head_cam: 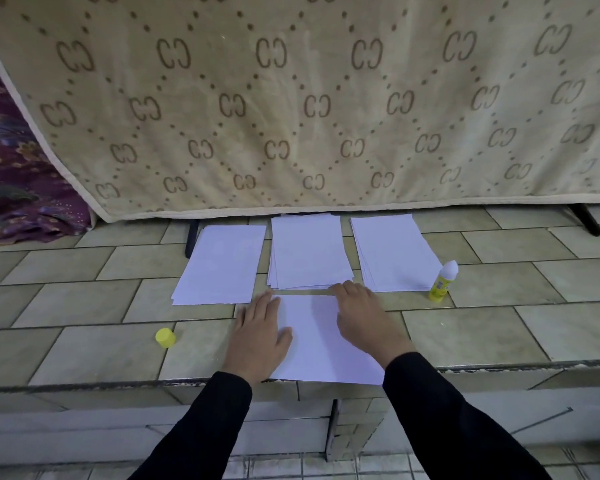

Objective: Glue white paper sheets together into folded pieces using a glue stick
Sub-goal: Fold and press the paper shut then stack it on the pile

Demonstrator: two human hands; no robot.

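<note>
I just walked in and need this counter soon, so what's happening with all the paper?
A person in black sleeves has both hands on a white sheet at the near edge of the tiled counter: the left hand lies flat on its left side, the right hand near its far edge. Three paper stacks lie in a row behind it. The glue stick stands uncapped beside the right stack, untouched; its yellow cap lies on the counter to the left.
</note>
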